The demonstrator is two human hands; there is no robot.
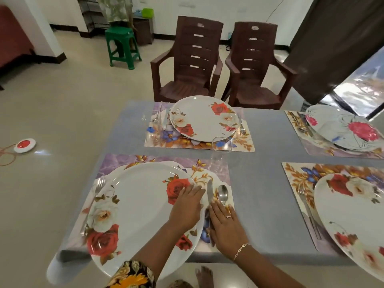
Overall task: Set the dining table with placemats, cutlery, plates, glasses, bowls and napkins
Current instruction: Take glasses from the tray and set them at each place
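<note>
A large white plate with red roses lies on the near-left floral placemat. My left hand rests flat on the plate's right rim with straight fingers. My right hand lies flat on the placemat beside it, fingers touching a knife and the handle of a spoon. A fork lies left of the plate. A clear glass stands at the placemat's far right corner.
Three other placemats carry plates and cutlery: far middle, far right, near right. Another glass stands at the far setting. Two brown chairs face the table's far edge. A green stool stands on the floor behind.
</note>
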